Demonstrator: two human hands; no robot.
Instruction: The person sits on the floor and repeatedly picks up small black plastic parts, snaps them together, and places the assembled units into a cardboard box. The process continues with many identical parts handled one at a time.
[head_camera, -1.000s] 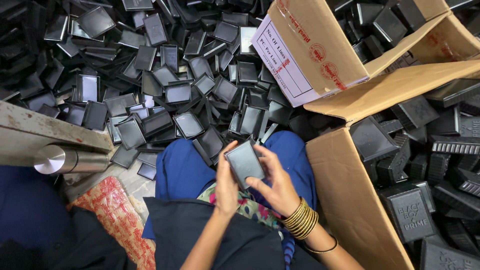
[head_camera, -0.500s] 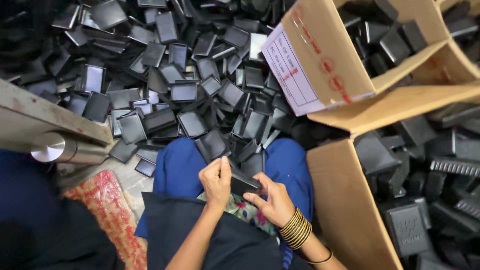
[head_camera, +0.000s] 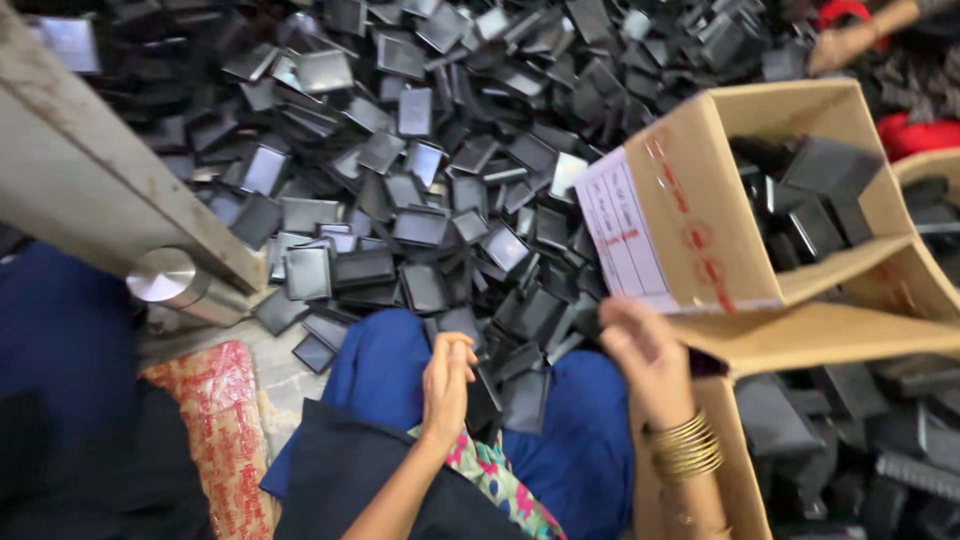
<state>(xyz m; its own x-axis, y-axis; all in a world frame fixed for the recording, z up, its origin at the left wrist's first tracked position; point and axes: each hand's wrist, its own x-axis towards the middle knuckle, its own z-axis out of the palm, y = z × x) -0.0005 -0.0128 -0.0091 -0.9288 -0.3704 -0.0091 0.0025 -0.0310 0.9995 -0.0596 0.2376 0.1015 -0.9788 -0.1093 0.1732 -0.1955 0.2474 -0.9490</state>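
My left hand (head_camera: 447, 385) hovers over my blue-trousered lap with its fingers curled in; nothing shows inside them. Just to its right lie black plastic tray pieces (head_camera: 520, 400) between my knees. My right hand (head_camera: 640, 355), blurred and wearing gold bangles, is up against the flap of an open cardboard box (head_camera: 700, 210). A dark shape shows beside its palm, but I cannot tell if the hand grips it. A big heap of black rectangular trays (head_camera: 420, 220) covers the floor ahead.
The labelled box holds several black parts (head_camera: 820, 170). A second cardboard box (head_camera: 745, 495) stands by my right knee. On the left are a grey slanted beam (head_camera: 90, 190), a metal cylinder (head_camera: 165, 278) and a red patterned sack (head_camera: 215, 420). Another person's hand (head_camera: 850, 40) shows top right.
Both hands held one black tray over my lap. Now the hands have parted: the right has swung right to the box flap, the left stays curled over the lap.
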